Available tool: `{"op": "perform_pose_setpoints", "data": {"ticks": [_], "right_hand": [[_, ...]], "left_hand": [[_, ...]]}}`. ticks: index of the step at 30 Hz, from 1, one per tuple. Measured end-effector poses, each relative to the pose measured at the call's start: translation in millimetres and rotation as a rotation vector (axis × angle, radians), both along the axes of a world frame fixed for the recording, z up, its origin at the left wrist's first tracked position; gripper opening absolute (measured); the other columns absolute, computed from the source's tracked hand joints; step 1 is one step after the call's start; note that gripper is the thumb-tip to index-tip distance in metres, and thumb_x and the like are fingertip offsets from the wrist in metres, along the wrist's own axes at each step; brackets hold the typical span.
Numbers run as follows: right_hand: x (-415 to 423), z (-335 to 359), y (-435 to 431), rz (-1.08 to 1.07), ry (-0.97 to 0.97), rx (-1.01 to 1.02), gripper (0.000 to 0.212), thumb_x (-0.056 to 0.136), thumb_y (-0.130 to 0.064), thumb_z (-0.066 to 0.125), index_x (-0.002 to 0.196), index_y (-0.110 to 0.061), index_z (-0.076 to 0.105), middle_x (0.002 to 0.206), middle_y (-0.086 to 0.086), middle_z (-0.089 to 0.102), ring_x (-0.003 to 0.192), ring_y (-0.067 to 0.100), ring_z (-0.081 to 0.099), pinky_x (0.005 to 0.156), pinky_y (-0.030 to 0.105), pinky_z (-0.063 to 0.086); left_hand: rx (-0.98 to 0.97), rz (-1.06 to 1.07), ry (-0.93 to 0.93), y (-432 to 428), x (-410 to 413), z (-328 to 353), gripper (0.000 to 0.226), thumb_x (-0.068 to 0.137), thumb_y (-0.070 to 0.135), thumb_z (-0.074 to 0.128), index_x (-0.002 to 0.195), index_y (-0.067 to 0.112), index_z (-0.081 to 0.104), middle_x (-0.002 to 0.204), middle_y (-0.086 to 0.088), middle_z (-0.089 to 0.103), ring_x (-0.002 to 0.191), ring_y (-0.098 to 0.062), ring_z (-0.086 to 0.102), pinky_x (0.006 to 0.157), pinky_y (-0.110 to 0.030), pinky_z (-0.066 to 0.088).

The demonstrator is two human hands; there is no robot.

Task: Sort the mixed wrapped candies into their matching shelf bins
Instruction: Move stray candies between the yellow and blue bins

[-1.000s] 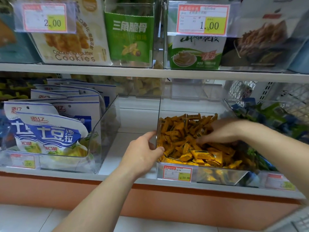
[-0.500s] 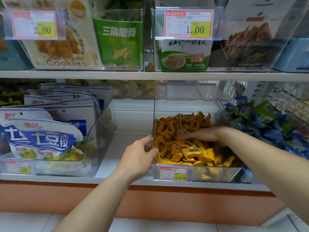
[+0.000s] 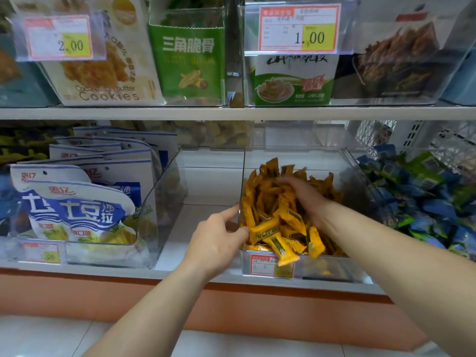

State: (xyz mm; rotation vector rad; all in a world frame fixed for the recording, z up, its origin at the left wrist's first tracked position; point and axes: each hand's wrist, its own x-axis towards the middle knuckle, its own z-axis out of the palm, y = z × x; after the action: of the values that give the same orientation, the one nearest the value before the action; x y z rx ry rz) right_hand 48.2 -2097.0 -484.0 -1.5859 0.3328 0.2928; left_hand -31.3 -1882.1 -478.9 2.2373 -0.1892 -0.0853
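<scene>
Shelf [image 3: 206,191] gap beside bin [image 3: 334,269]; left hand [image 3: 219,238] grips its edge; right hand [image 3: 304,199] on candies [image 3: 270,228], grip unclear.

Orange-yellow wrapped candies [image 3: 280,215], blue and green candies [image 3: 422,197], white-and-blue pouches [image 3: 74,210]

A white upper shelf [image 3: 231,113] is running across the view, with a white lower shelf [image 3: 206,184] lying beneath it above an orange base panel [image 3: 103,297]. Pale glossy floor tiles [image 3: 51,336] are catching soft light below. A white wire grid [image 3: 371,132] is standing behind, at right.
</scene>
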Motion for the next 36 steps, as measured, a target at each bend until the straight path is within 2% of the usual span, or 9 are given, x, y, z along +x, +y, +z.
{"op": "perform_pose_setpoints", "data": {"ticks": [5,9,12,15,18,21,25,31,36], "right_hand": [[6,17,-2,0.099,0.037,0.013,0.052,0.084,-0.057,0.066,0.123,-0.024,0.068,0.123,0.011,0.069,0.117,0.034,0.063,0.108,0.052,0.043],[2,20,-41,0.126,0.06,0.164,0.036,0.086,-0.053,0.062,0.104,-0.025,0.076,0.118,0.009,0.072,0.106,0.03,0.07,0.098,0.05,0.048],[-2,25,-53,0.058,0.03,0.06,0.04,0.089,-0.054,0.058,0.117,-0.026,0.067,0.115,0.009,0.073,0.107,0.032,0.067,0.089,0.048,0.051],[-6,30,-52,-0.061,-0.057,-0.027,0.031,0.088,-0.045,0.064,0.113,-0.027,0.067,0.112,0.01,0.073,0.099,0.031,0.068,0.079,0.044,0.054],[-12,38,-52,-0.11,-0.152,0.071,0.031,0.094,-0.037,0.059,0.123,-0.027,0.063,0.12,0.008,0.068,0.099,0.028,0.067,0.064,0.034,0.055],[-13,39,-52,-0.05,-0.282,-0.497,0.032,0.099,-0.036,0.052,0.128,-0.027,0.06,0.138,-0.001,0.057,0.118,0.021,0.057,0.09,0.035,0.046],[-18,36,-46,0.258,-0.162,-0.94,0.034,0.101,-0.04,0.047,0.125,-0.021,0.06,0.131,0.008,0.06,0.113,0.024,0.056,0.09,0.033,0.043],[-30,27,-52,0.198,0.052,-0.758,0.044,0.107,-0.036,0.034,0.138,-0.011,0.052,0.144,0.013,0.05,0.126,0.03,0.049,0.091,0.031,0.035],[-27,9,-42,0.195,0.096,-0.616,0.043,0.105,-0.039,0.034,0.132,-0.017,0.059,0.14,0.01,0.056,0.124,0.027,0.053,0.106,0.034,0.037]], "left_hand": [[0.007,-0.041,-0.018,1,-1,-1,0.047,0.088,0.041,0.064,0.133,0.049,0.053,0.09,0.016,0.071,0.073,-0.003,0.061,0.072,-0.028,0.053],[0.018,-0.018,-0.045,-3,0,1,0.033,0.088,0.041,0.063,0.113,0.059,0.052,0.078,0.016,0.07,0.07,-0.002,0.064,0.065,-0.022,0.051],[0.058,0.033,-0.066,-8,-1,5,0.044,0.088,0.042,0.062,0.131,0.042,0.052,0.09,0.018,0.068,0.082,-0.001,0.064,0.068,-0.02,0.048],[0.118,0.141,-0.174,-15,1,11,0.059,0.088,0.04,0.064,0.142,0.029,0.043,0.127,0.006,0.059,0.11,-0.015,0.06,0.093,-0.039,0.051],[0.167,0.21,-0.399,-28,1,23,0.052,0.089,0.033,0.063,0.138,0.027,0.048,0.129,0.004,0.055,0.119,-0.017,0.051,0.095,-0.034,0.046],[0.172,0.153,-0.499,-44,0,29,0.034,0.088,0.023,0.061,0.122,0.022,0.064,0.117,0.004,0.061,0.111,-0.018,0.055,0.089,-0.029,0.043],[0.236,0.074,-0.556,-70,-5,34,0.026,0.088,0.022,0.059,0.112,0.017,0.068,0.109,-0.002,0.067,0.099,-0.025,0.061,0.081,-0.034,0.047],[0.417,0.007,-0.174,-90,5,11,0.043,0.09,0.038,0.056,0.123,0.012,0.046,0.114,-0.016,0.06,0.103,-0.04,0.059,0.077,-0.038,0.045],[0.512,-0.036,-0.095,-99,14,-3,0.054,0.088,0.046,0.054,0.13,0.016,0.042,0.122,-0.016,0.057,0.109,-0.041,0.057,0.081,-0.04,0.046]]}}
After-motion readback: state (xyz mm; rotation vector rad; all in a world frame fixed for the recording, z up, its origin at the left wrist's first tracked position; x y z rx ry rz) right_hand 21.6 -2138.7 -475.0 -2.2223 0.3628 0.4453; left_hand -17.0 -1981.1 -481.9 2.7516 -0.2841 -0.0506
